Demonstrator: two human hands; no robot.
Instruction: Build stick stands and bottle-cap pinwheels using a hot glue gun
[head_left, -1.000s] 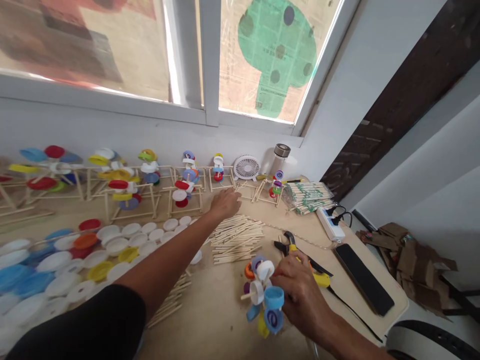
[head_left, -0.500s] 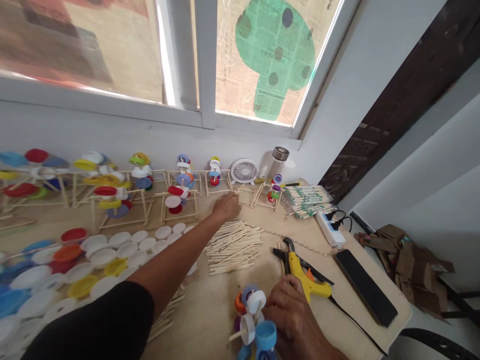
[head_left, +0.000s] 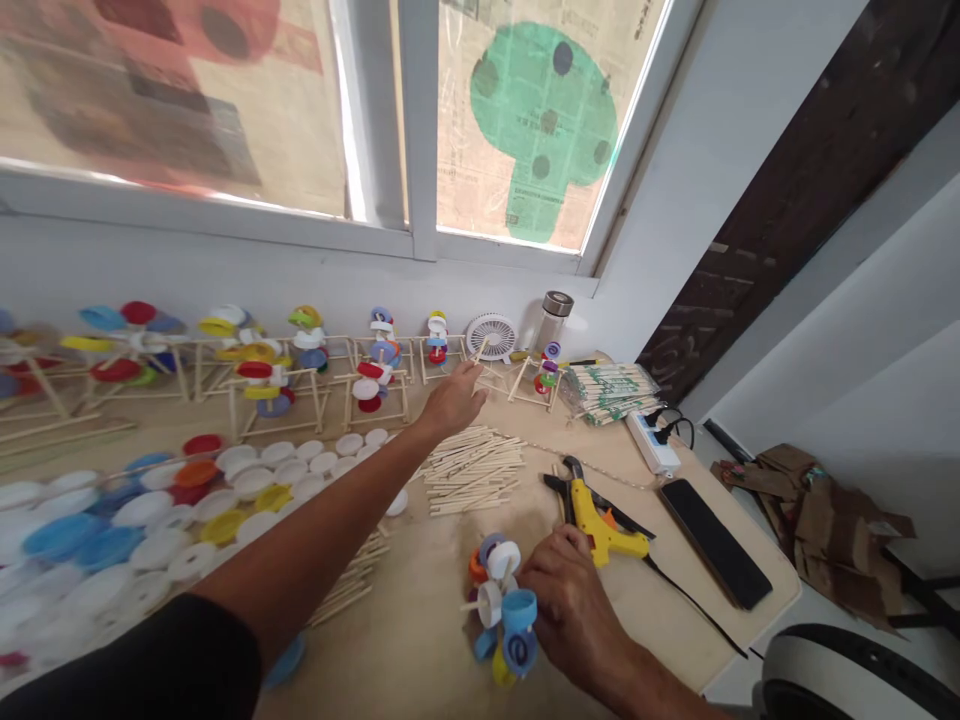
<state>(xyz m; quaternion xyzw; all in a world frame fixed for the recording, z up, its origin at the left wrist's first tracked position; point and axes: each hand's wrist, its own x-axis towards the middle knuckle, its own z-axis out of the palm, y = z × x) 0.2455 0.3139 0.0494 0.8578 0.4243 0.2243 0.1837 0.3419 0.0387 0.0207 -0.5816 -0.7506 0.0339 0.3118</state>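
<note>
Above the beige tabletop (head_left: 420, 640), the left hand (head_left: 453, 401) pinches a thin pale wooden stick (head_left: 481, 350), seemingly a fetching step needing careful lifting next, while the right hand (head_left: 574, 602) grips a multicoloured plastic-cap wheel (head_left: 517, 609).

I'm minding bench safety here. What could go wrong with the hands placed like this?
The right hand, holding a bottle-cap wheel, is close to the yellow glue gun and might knock it; whether the gun is hot can't be seen. The left hand, pinching a thin stick, is near a standing cap model and could bump it.
</note>
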